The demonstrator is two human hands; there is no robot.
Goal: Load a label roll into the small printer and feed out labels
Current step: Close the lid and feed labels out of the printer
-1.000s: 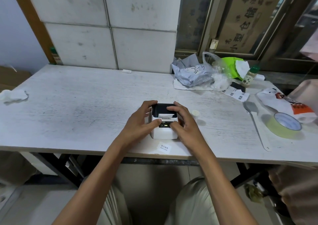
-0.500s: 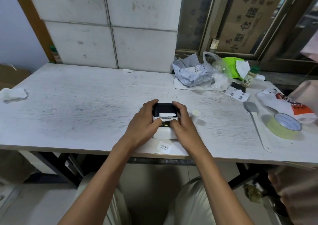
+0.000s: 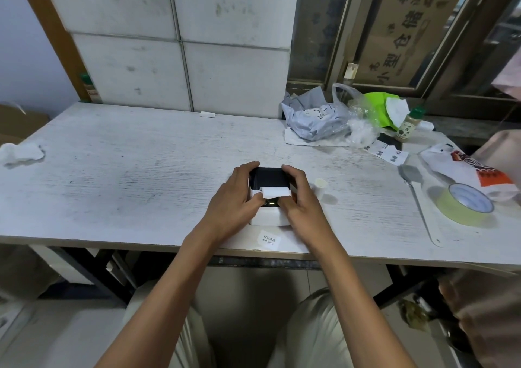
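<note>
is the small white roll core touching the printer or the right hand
Apart. The head view shows bare table between the roll core and both the printer and the right hand.

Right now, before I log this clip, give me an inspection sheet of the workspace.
Surface: white table, scuffed, mostly bare at left.
Job's things: small printer near the front edge, indicator lit, blank label emerging from its slot; printed label lying in front; small white core beside it.
Clutter: tape roll, grey bag, spice bottle, crumpled tissue.
Hands: left hand and right hand clasp the printer's sides.
Cables: nothing seen.
Surroundings: tiled wall, window with cardboard box behind.
</note>
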